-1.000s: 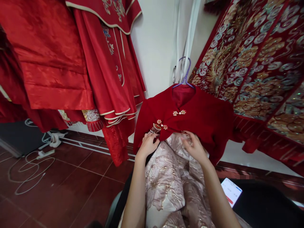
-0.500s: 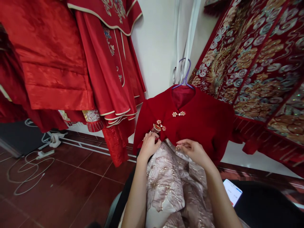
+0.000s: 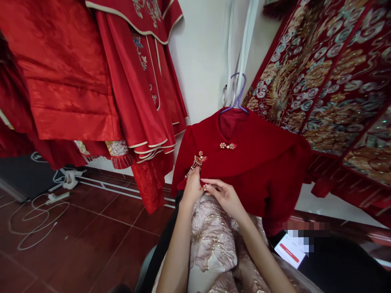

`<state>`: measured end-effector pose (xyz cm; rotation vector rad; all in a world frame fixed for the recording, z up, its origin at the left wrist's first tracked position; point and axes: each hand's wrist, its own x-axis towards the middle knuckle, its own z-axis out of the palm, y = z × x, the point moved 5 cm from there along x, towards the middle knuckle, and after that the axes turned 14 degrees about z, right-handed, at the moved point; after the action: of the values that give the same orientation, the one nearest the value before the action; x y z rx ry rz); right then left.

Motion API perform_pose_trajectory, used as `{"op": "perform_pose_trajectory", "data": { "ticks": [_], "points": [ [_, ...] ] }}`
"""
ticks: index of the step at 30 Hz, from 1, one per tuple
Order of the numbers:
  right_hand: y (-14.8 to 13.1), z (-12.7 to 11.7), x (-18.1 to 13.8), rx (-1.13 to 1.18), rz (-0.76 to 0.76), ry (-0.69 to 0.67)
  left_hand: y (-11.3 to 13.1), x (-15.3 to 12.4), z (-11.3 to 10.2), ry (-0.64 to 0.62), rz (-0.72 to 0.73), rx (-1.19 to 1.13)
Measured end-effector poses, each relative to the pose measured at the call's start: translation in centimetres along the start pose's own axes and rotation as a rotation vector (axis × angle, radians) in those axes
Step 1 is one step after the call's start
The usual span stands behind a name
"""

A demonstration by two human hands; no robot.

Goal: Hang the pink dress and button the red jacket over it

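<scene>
A red jacket [image 3: 250, 162] hangs from a purple hanger [image 3: 241, 95], with a jewelled flower clasp [image 3: 228, 145] below its collar and a beaded tassel ornament [image 3: 199, 159] on the front. My left hand [image 3: 192, 187] is closed at the jacket's front edge, just under that ornament, its fingertips partly hidden. Between the fingertips of my right hand [image 3: 226, 197] is a small gold flower clasp [image 3: 204, 188], close beside the left hand. Beneath both forearms spreads shiny pale pink brocade cloth [image 3: 212, 236] with a floral pattern.
More red garments [image 3: 134, 81] hang at the left, and a heavily embroidered one [image 3: 330, 89] at the right. A lit phone [image 3: 290, 249] lies on a black surface [image 3: 339, 260]. White cables [image 3: 39, 219] and a power strip [image 3: 57, 198] are on the tiled floor.
My right hand has moved left, up to my left hand, with the small clasp in its fingertips. The jacket's front has shifted, and the phone sits further left and lower.
</scene>
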<state>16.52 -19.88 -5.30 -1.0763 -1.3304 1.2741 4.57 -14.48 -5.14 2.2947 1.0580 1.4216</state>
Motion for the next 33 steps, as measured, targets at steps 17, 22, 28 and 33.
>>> {"op": "perform_pose_trajectory", "data": {
  "ticks": [17, 22, 28, 33],
  "points": [
    [1.3, -1.5, 1.0, -0.287, -0.139, 0.168, -0.9, 0.4, -2.2, -0.103, -0.123, -0.332],
    [2.1, -1.2, 1.3, -0.159, -0.120, 0.158, -0.5, 0.2, -2.4, -0.173, -0.112, -0.353],
    [1.8, -1.2, 0.8, -0.185, -0.185, 0.351, 0.2, 0.2, -2.3, -0.220, -0.066, -0.339],
    [0.8, -0.6, -0.2, -0.319, -0.239, 0.490, 0.6, 0.2, -2.3, -0.221, -0.072, -0.323]
  ]
}}
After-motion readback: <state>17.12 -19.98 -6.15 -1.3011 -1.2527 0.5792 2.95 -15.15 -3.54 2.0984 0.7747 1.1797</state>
